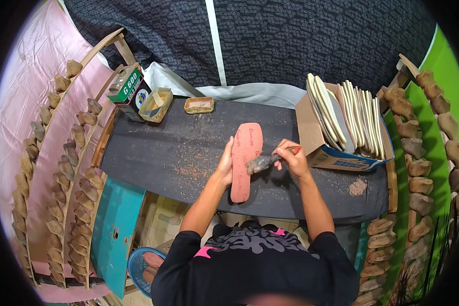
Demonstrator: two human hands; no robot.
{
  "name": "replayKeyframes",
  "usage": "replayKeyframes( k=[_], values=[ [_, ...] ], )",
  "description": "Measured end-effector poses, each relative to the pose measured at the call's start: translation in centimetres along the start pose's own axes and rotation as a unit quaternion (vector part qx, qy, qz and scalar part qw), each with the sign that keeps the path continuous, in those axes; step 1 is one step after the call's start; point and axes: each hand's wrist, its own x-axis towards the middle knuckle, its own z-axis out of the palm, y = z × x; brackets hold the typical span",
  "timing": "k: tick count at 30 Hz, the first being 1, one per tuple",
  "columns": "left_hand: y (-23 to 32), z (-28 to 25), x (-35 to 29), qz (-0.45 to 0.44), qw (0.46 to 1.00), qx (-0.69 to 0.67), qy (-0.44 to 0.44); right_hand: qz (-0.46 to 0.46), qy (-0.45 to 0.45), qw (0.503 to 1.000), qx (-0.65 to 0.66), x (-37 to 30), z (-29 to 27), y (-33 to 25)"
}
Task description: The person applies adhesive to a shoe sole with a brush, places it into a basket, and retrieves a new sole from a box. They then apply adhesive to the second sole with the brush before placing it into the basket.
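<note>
A long, reddish-pink insole board (pixel 249 140) with printed marks across it is held over the dark-covered table. My left hand (pixel 225 162) grips its left edge, the thumb side against the board. In my right hand (pixel 292 160) is a brush (pixel 260 163) with a dark, worn body and a reddish handle end. Its pale bristle end lies over the right side of the board, near the middle. My right fingers are closed around the brush handle.
Crumbs litter the black table cover (pixel 153 148). A cardboard box (pixel 311 137) of cream sole-shaped pieces stands at right. At far left are a green-and-black can (pixel 129 92), a cut-open container (pixel 156 104) and a shallow tray (pixel 199 105). Racks of wooden shoe lasts (pixel 421 168) flank both sides.
</note>
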Motion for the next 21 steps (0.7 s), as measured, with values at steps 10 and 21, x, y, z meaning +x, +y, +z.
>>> replayKeyframes(
  k=[10,21],
  values=[
    [0.0,-0.7,0.2,0.008,0.999,-0.031,-0.041,-0.047,0.1,0.989,0.098,1.0,0.9,0.1],
    [-1.0,0.7,0.3,-0.012,0.999,-0.012,-0.042,-0.095,0.251,0.956,0.115,2.4,0.0,-0.4]
  ],
)
